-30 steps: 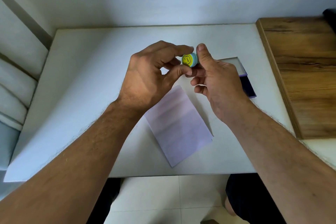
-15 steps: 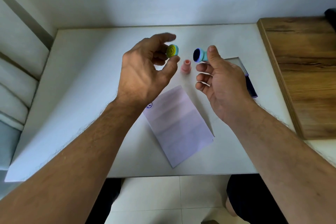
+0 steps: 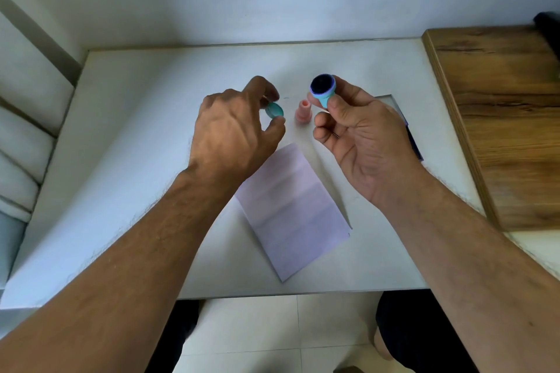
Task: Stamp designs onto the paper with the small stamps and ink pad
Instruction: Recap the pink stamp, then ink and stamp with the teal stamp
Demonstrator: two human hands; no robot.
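Cap-off step. Right hand (image 3: 360, 136) pinching small teal round stamp (image 3: 323, 90), dark inked face up toward camera. Left hand (image 3: 236, 133) pinching teal round plastic cap (image 3: 275, 109) above white table (image 3: 151, 136). Small pink stamp (image 3: 303, 112) upright between hands. Folded pale lilac paper (image 3: 291, 209) nearer table edge, ink pad mostly hidden behind right hand. Next, probably: drop cap, flip stamp face-down, press squarely onto paper.
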